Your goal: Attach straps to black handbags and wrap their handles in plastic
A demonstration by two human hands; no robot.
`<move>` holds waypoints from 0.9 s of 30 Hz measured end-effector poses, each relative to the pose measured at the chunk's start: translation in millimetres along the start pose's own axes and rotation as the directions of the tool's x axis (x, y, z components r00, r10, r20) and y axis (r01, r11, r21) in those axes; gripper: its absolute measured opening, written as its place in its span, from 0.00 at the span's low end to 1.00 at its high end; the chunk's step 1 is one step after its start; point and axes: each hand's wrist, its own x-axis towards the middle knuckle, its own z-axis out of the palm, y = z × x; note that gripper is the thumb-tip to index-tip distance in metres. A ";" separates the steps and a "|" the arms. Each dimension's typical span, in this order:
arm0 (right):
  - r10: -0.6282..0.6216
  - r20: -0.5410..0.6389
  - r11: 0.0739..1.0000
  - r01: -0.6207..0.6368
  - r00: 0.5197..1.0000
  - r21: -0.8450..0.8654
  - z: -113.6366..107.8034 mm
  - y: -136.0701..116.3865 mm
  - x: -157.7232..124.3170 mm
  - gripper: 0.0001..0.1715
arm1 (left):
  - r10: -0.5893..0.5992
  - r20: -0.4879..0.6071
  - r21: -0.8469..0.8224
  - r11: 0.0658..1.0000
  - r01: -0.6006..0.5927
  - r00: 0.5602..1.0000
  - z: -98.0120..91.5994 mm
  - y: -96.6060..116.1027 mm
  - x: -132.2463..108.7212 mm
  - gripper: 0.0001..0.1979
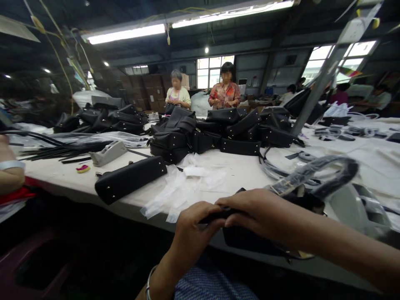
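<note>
Both hands meet at the table's front edge, their fingertips nearly touching. My left hand [195, 223] pinches a dark strip-like part of a black bag [246, 241]. From the other side my right hand [250, 208] grips the same black part, thumb below and fingers above. The bag's body hangs under my right forearm. Beside it on the right lies a handle in clear plastic wrap [339, 166]. Crumpled white tissue [187, 187] spreads just beyond my left hand.
A black bag [131, 179] lies at the table's front edge, near a grey tape dispenser [109, 153]. Piled black bags [175, 129] stand farther back. Two people stand across the white table [237, 171]. Another person's arm [11, 166] shows at far left; a metal post rises right.
</note>
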 end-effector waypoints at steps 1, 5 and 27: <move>0.025 0.026 1.000 -0.025 0.999 0.005 -8.6 1.4 2.5 0.12 | 0.010 -0.013 0.022 1.000 -0.009 1.000 -4.1 0.5 2.3 0.07; 0.135 0.083 0.991 -0.136 0.987 0.009 -37.1 2.8 7.5 0.10 | -0.141 -0.110 -0.046 0.990 0.136 0.984 -15.0 -9.9 4.4 0.06; 0.407 -0.237 0.900 -0.432 0.882 -0.059 42.7 26.5 -68.9 0.21 | -0.072 0.162 -0.028 0.997 0.078 0.984 20.4 -27.4 4.6 0.13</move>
